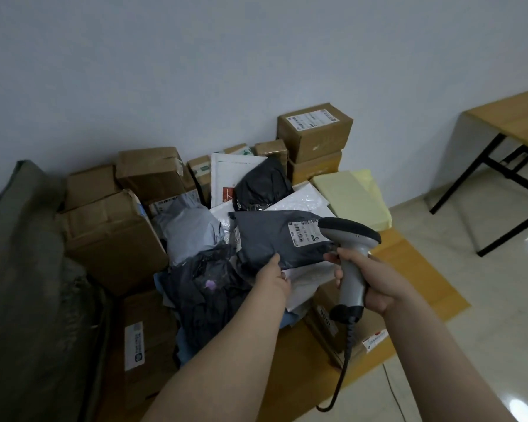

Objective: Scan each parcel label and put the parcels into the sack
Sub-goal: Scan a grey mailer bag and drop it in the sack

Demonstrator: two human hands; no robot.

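One flat dark grey plastic parcel bag (272, 239) is over the pile of parcels, with one white label (302, 233) facing up. The left hand (272, 278) pinches its near edge, thumb on top. The right hand (368, 283) curls its fingers round one grey scanner gun (352, 239), whose head is just beside the label. One dull green sack (22, 254) slumps far left.

A black-legged wooden table (518, 114) stands on the glossy tiled floor (485, 269).
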